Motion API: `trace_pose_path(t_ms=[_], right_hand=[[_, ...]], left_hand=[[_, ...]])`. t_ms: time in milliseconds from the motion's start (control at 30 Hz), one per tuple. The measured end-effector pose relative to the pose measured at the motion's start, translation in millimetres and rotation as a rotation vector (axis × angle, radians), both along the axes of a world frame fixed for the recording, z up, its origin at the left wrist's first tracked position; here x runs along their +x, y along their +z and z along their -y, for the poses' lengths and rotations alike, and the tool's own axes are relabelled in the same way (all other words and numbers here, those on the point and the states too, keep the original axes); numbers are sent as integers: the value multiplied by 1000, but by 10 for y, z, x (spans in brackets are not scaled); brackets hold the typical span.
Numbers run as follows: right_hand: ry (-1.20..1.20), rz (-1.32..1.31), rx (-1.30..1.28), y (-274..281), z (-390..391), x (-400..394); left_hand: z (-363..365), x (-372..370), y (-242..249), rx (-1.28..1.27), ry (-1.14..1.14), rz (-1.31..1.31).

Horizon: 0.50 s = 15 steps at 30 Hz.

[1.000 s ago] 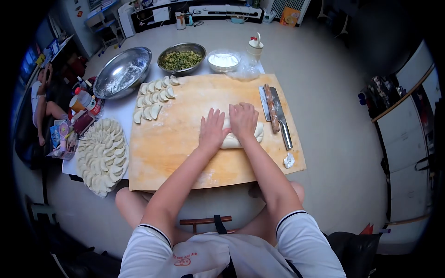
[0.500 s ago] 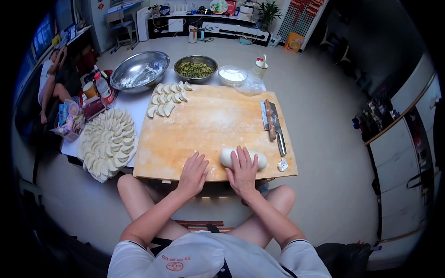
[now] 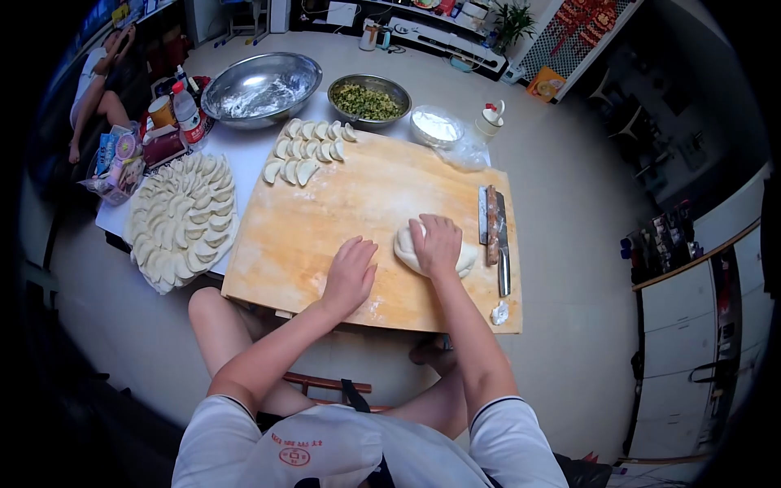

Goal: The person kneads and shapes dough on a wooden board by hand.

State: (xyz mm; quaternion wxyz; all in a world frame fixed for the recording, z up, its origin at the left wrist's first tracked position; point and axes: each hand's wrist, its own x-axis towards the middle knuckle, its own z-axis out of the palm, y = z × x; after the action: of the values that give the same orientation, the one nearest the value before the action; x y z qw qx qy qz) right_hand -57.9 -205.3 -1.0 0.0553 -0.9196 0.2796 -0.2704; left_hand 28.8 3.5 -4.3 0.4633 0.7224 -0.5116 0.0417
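A piece of white dough [image 3: 404, 248] lies on the floured wooden board [image 3: 366, 195]. Over its top and right side rests my right hand [image 3: 439, 244], fingers curved onto the dough and hiding part of it. My left hand [image 3: 351, 275] lies on the board to the left of the dough, fingers stretched out, holding nothing. Near the board's right edge are a knife [image 3: 502, 244] and a brown rolling pin [image 3: 492, 225], side by side. A small white scrap [image 3: 499, 312] sits below the knife handle. Several dumplings [image 3: 306, 172] stand in rows at the board's upper left.
A round tray of dumplings [image 3: 181, 218] is left of the board. Behind it stand a large metal bowl [image 3: 262, 89], a bowl of green filling [image 3: 368, 100], a bowl of flour [image 3: 436, 127] and a bottle [image 3: 186, 112]. A person [image 3: 96, 89] sits at far left.
The view has shifted. My right hand has moved farther from the board's near edge with the dough, which went from a smooth roll to a wider, flatter lump. My left hand stays on the board.
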Motion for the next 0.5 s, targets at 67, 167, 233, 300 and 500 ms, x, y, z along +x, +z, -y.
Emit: trace_pose_path(t_ms=[67, 167, 233, 300, 500], right_hand=[[-103, -92, -1, 2, 154, 111], [-239, -198, 74, 57, 203, 230], [-182, -168, 49, -5, 121, 178], [-93, -169, 51, -52, -25, 32], [65, -155, -140, 104, -1003, -674]], left_hand=[[18, -42, 17, -3, -8, 18], [-230, -193, 5, 33, -22, 92], [-518, -244, 54, 96, -10, 162], [-807, -55, -108, 53, 35, 225], [-1292, 228, 27, 41, 114, 159]])
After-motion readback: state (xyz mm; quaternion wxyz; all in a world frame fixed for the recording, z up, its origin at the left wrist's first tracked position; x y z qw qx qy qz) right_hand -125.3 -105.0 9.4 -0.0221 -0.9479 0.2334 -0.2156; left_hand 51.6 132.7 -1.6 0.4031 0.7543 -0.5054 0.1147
